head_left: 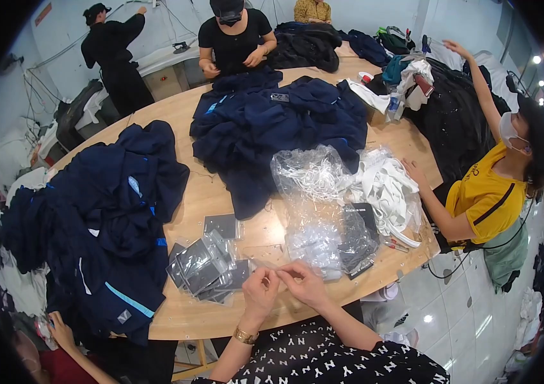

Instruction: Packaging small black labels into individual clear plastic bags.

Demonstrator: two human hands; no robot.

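Note:
My left hand (260, 294) and my right hand (303, 287) meet over the table's near edge, fingers pinched together fingertip to fingertip. Whatever they pinch is too small and pale to make out. Just left of them lies a loose heap of dark square cards in clear plastic sleeves (203, 265), with a separate grey square card (221, 226) behind it. Beyond my right hand are a clear bag of small white pieces (313, 246) and a black flat packet (360, 237). A clear bag of white cords (317, 173) sits farther back.
Navy garments pile up at the left (105, 211) and centre (272, 128) of the wooden table (182, 323). White straps (384, 189) heap at right. A co-worker in yellow (493, 198) reaches over black garments (448, 118). Another co-worker in black (237, 38) stands opposite; a hand (62, 333) shows lower left.

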